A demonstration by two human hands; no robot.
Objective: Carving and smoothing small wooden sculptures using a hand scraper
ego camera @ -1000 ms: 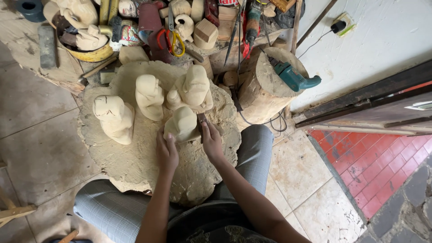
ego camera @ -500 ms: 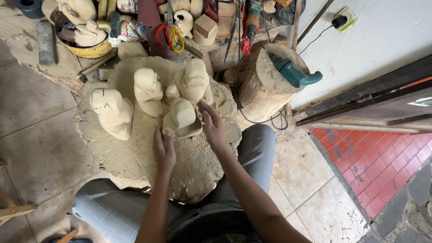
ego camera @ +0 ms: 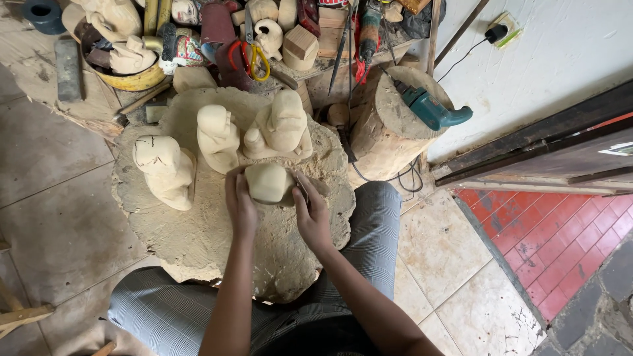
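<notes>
A pale, roughly carved wooden block (ego camera: 267, 182) rests on a large flat tree-stump slab (ego camera: 198, 231) in front of my knees. My left hand (ego camera: 239, 203) cups its left side. My right hand (ego camera: 310, 211) presses against its right side, with a thin dark strip (ego camera: 299, 182), possibly a tool, along the fingers; I cannot tell what it is. Behind the block stand three more pale carvings: one at the left (ego camera: 165, 170), one in the middle (ego camera: 218, 136) and a larger one to the right (ego camera: 280, 129).
A round log stump (ego camera: 386, 132) with a teal power tool (ego camera: 432, 111) on it stands at the right, its cord running to a wall socket (ego camera: 499, 31). Carvings, scissors (ego camera: 249, 58), a yellow bowl (ego camera: 132, 80) and tools crowd the back. Red tiles lie to the right.
Both hands moved forward and closed in on the carved block; before, they rested on the slab just behind it. The view has shifted slightly.
</notes>
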